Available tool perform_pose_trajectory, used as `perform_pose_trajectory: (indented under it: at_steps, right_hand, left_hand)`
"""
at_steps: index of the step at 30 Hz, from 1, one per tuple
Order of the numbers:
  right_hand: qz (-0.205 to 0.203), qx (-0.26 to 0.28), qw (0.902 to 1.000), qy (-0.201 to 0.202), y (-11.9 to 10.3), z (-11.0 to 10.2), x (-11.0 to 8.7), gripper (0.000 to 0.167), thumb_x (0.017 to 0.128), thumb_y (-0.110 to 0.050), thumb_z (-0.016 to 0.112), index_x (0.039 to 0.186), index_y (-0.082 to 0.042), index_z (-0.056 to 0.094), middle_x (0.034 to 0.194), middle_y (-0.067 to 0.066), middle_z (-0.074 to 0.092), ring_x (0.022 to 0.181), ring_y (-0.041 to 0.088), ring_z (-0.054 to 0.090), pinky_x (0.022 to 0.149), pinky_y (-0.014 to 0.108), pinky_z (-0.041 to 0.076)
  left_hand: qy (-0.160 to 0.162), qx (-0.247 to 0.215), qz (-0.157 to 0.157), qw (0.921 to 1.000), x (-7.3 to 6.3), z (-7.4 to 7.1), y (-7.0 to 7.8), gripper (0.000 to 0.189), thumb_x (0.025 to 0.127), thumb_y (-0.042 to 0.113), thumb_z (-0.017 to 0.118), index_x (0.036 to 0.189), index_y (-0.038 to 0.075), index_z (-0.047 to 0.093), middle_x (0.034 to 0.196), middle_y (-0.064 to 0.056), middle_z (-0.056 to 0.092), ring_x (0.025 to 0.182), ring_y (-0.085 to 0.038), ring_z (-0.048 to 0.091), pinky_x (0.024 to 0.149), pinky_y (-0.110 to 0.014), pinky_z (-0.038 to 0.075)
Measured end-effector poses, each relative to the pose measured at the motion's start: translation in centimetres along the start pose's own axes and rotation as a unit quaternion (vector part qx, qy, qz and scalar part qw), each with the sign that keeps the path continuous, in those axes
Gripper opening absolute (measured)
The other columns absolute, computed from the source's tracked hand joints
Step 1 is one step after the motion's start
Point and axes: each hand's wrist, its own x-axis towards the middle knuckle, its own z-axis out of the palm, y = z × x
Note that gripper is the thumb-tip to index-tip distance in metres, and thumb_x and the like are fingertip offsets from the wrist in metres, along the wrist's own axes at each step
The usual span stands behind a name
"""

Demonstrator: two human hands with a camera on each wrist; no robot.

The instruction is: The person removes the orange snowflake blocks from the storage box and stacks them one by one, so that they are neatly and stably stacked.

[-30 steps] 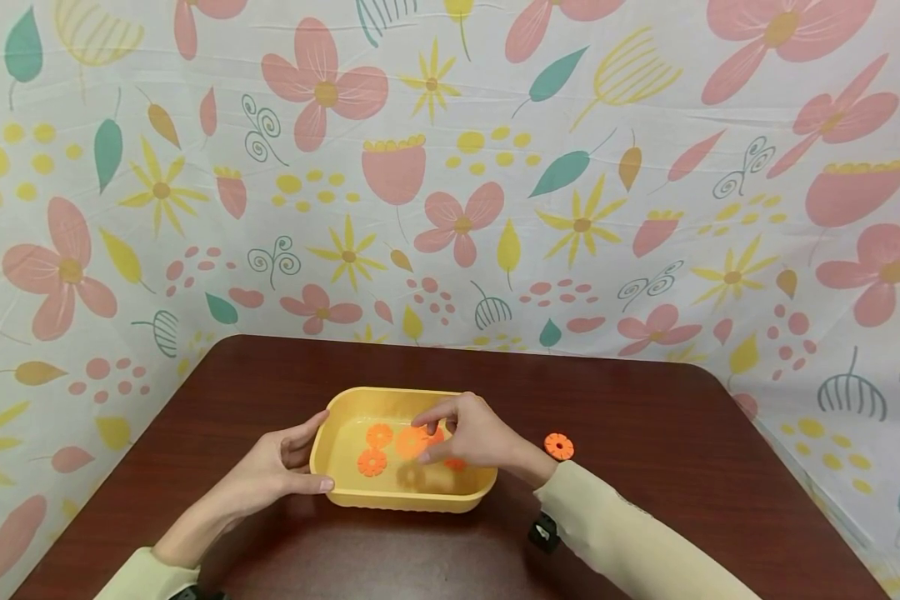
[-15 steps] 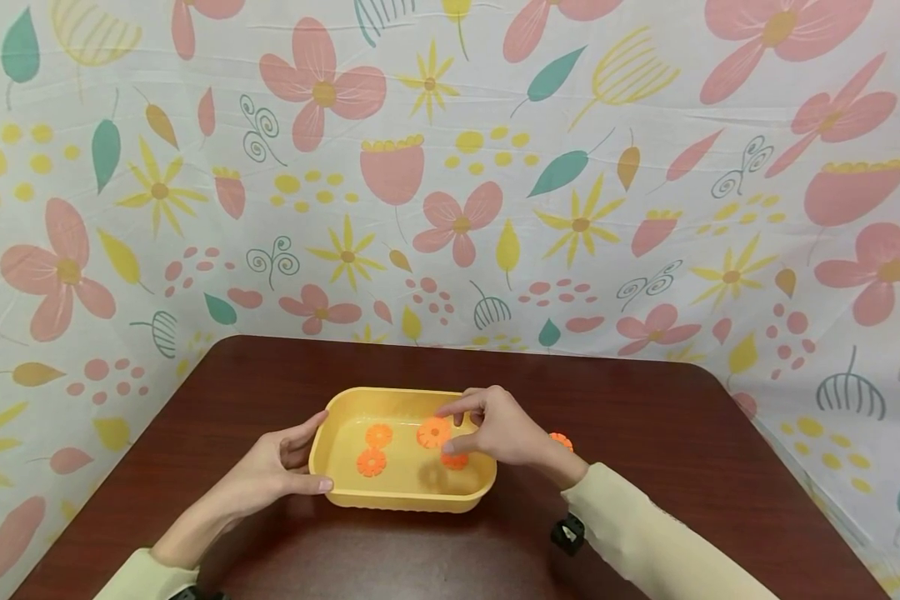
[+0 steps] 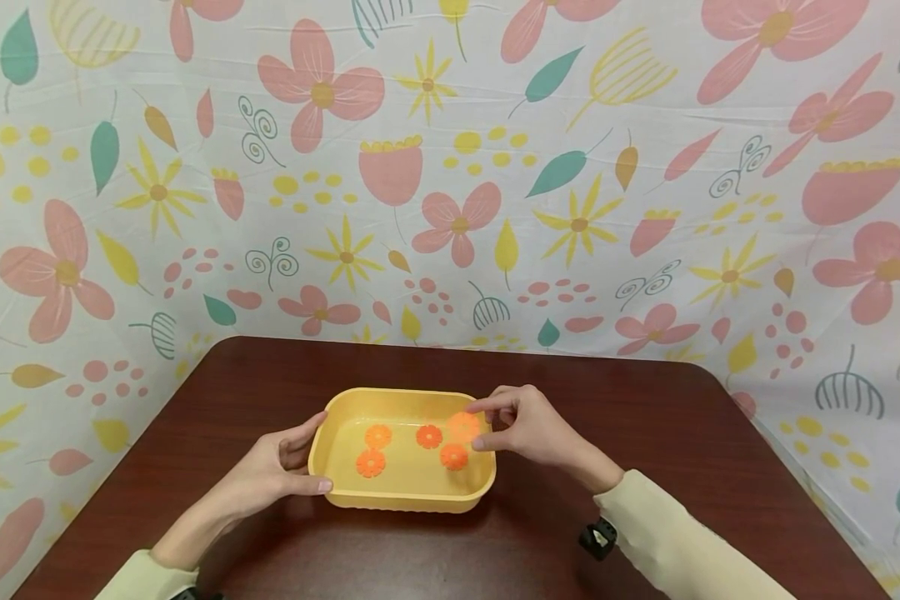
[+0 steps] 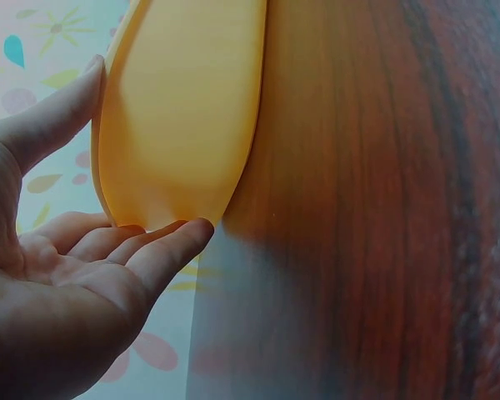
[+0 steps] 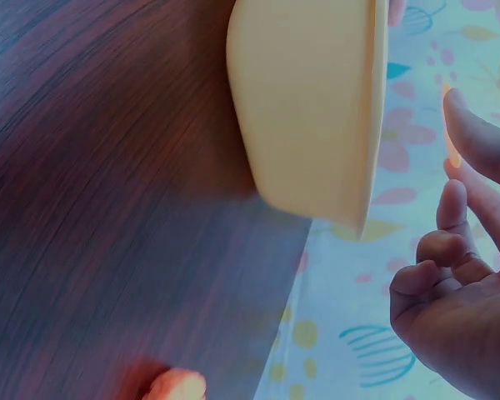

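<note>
A yellow plastic tray (image 3: 401,502) stands on the table, several orange notched discs (image 3: 371,462) lying in it. My left hand (image 3: 266,471) grips the tray's left end, the thumb at the near rim and the fingers at the far side. Over the tray's right end, my right hand (image 3: 536,427) pinches another orange notched disc (image 3: 463,427) between thumb and forefinger. The right wrist view shows this held disc (image 5: 452,129) edge-on, above the rim. One more orange piece (image 5: 177,386) is on the table there; the head view does not show it.
The dark reddish-brown table (image 3: 607,400) has rounded far corners. A flower-printed cloth (image 3: 450,167) hangs behind it and at both sides. Small black devices (image 3: 598,537) are strapped at the wrists.
My right hand has moved right with the pinched disc, from mid-tray to its right end. Discs it had covered now show. The table disc is now hidden. My left hand stays put.
</note>
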Motion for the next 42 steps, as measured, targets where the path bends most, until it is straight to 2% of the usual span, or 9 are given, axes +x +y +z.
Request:
perform_pose_trajectory:
  at_steps: [5,10,16,20,32,36,42]
  right_hand:
    - [0.014,-0.007,0.9998,0.013,0.9,-1.1,-1.1,0.037,0.079,-0.013,0.095,0.115,-0.010,0.083,0.085,0.007,0.063,0.066,0.017,0.043,0.058,0.024,0.036]
    - [0.032,-0.009,0.9991,0.026,1.7,-2.3,-2.3,0.037,0.080,-0.015,0.095,0.115,-0.010,0.083,0.086,0.008,0.062,0.068,0.021,0.046,0.053,0.025,0.037]
    - [0.062,-0.017,0.9971,0.040,2.6,-3.4,-3.4,0.037,0.081,-0.017,0.094,0.116,-0.014,0.082,0.089,0.010,0.064,0.075,0.024,0.052,0.060,0.026,0.043]
    - [0.066,-0.014,0.9965,0.049,3.4,-4.0,-4.2,0.037,0.081,-0.016,0.094,0.116,-0.013,0.082,0.091,0.017,0.064,0.074,0.024,0.051,0.062,0.026,0.041]
    - [0.084,0.004,0.9936,0.075,6.4,-6.1,-7.0,0.040,0.081,-0.013,0.093,0.119,-0.006,0.080,0.091,0.015,0.062,0.073,0.020,0.048,0.058,0.026,0.040]
    - [0.081,-0.013,0.9936,0.078,7.7,-6.8,-7.8,0.039,0.082,-0.011,0.092,0.119,-0.005,0.080,0.088,0.011,0.062,0.071,0.018,0.047,0.057,0.027,0.039]
    - [0.097,-0.036,0.9921,0.071,8.9,-7.3,-8.4,0.041,0.083,-0.013,0.092,0.120,-0.004,0.079,0.086,0.009,0.061,0.069,0.018,0.046,0.057,0.027,0.036]
  left_hand:
    - [0.001,0.000,-0.002,1.0000,0.0,0.0,0.0,0.102,0.088,0.000,0.083,0.165,-0.007,0.016,0.169,-0.028,0.018,0.145,-0.049,0.038,0.098,-0.033,0.055]
    - [-0.001,0.000,-0.001,1.0000,0.0,0.0,0.1,0.102,0.089,0.000,0.083,0.165,-0.007,0.015,0.169,-0.028,0.018,0.145,-0.049,0.038,0.098,-0.033,0.055]
    - [0.000,0.000,-0.002,1.0000,-0.1,-0.1,0.0,0.102,0.089,0.000,0.083,0.165,-0.007,0.015,0.169,-0.028,0.017,0.145,-0.049,0.038,0.098,-0.034,0.055]
    - [-0.001,0.001,-0.004,1.0000,0.0,-0.1,0.1,0.101,0.089,0.000,0.082,0.165,-0.007,0.016,0.169,-0.027,0.017,0.145,-0.048,0.038,0.098,-0.033,0.055]
    - [0.001,0.004,-0.008,1.0000,0.1,-0.1,0.1,0.102,0.089,0.000,0.083,0.165,-0.007,0.016,0.170,-0.026,0.016,0.146,-0.048,0.036,0.099,-0.032,0.055]
    - [0.001,0.004,-0.008,1.0000,0.1,0.0,0.2,0.103,0.089,0.000,0.083,0.165,-0.006,0.015,0.170,-0.025,0.015,0.147,-0.047,0.036,0.099,-0.032,0.054]
    - [0.000,0.004,-0.007,1.0000,0.1,0.0,0.2,0.103,0.089,0.001,0.083,0.165,-0.005,0.015,0.170,-0.025,0.015,0.148,-0.047,0.035,0.100,-0.032,0.054]
